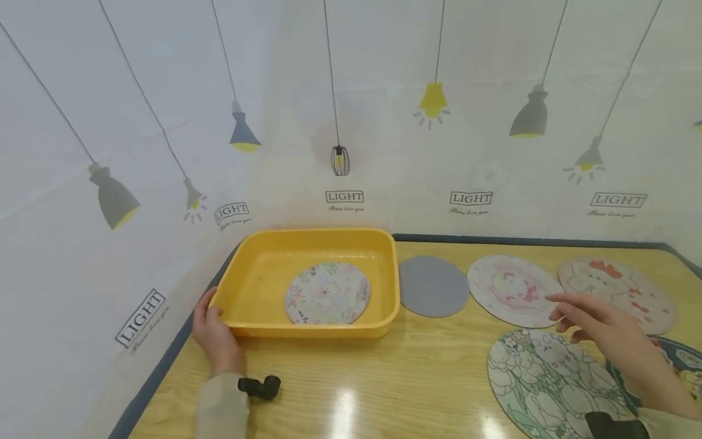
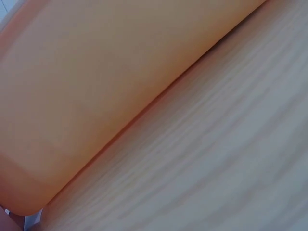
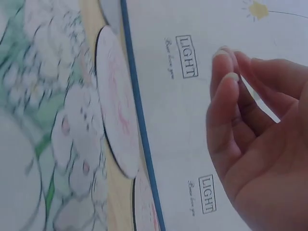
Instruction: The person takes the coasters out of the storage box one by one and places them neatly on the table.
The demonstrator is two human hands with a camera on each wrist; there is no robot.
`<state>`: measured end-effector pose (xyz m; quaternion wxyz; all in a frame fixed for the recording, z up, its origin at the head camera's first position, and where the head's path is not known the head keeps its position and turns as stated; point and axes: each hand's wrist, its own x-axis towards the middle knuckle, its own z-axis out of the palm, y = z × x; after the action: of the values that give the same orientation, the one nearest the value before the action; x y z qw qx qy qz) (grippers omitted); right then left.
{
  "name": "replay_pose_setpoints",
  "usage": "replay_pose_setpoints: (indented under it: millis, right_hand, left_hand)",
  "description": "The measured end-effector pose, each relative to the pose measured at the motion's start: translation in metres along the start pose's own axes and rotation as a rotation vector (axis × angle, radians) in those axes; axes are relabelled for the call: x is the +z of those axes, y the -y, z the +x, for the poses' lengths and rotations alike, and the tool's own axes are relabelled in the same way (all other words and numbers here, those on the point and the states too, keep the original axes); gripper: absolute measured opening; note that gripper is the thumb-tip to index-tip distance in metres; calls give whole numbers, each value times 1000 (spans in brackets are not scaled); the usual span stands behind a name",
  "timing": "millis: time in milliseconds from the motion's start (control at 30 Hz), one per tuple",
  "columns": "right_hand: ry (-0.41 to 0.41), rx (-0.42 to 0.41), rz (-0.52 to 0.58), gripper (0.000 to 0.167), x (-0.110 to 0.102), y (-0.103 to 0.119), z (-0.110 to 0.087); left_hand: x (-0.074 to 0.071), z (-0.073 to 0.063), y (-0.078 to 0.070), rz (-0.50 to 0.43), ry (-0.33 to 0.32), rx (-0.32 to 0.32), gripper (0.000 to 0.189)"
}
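Note:
A yellow plastic tray [image 1: 307, 331] stands on the wooden table, with a round doodle-patterned mat [image 1: 328, 294] lying flat inside it. My left hand [image 1: 215, 341] grips the tray at its left front corner; in the left wrist view the tray's side wall [image 2: 96, 96] fills much of the picture and hides most of the fingers. Above the round mats on the right hovers my right hand [image 1: 609, 332], holding nothing. Its fingers are loosely bent, as the right wrist view of the hand [image 3: 262, 120] also shows. Beneath it lies a green floral mat [image 1: 548, 384] with a rabbit drawing.
Just right of the tray lies a plain grey round mat [image 1: 433, 286]. Beyond it are a white-and-pink mat [image 1: 510, 286] and a cream mat with red marks [image 1: 620, 286]. A dark blue patterned mat [image 1: 685, 356] is partly hidden. Lamp-printed white sheeting [image 1: 384, 134] borders the table.

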<state>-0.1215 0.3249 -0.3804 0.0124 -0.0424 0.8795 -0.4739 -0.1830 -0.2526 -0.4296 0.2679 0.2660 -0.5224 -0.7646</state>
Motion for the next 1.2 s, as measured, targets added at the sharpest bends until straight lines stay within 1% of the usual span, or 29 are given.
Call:
replay_pose_setpoints:
  millis: [100, 167, 233, 400, 533, 700, 833, 1067, 1200]
  right_hand:
    - [-32, -10, 40, 42, 7, 10, 5]
    - [-34, -21, 80, 41, 12, 17, 9]
    - [-25, -24, 115, 41, 19, 23, 12]
    - [3, -59, 159, 42, 37, 34, 25]
    - [25, -79, 203, 42, 51, 41, 35]
    - [47, -85, 255, 43, 65, 51, 45]
    - [71, -77, 290, 42, 74, 56, 52]
    - [111, -65, 339, 41, 94, 68, 62]
    - [126, -45, 371, 41, 108, 78, 68]
  left_hand:
    - [1, -1, -1, 9, 0, 1, 42]
    - [1, -2, -2, 9, -3, 4, 42]
    - [0, -1, -2, 11, -5, 17, 42]
    - [-1, -1, -1, 14, 3, 37, 42]
    - [-3, -1, -1, 37, -3, 32, 42]
    - [-1, -1, -1, 18, 5, 31, 43]
    - [1, -1, 0, 9, 26, 37, 43]
    - [-1, -1, 0, 16, 25, 24, 42]
    - [-2, 0, -1, -8, 31, 17, 42]
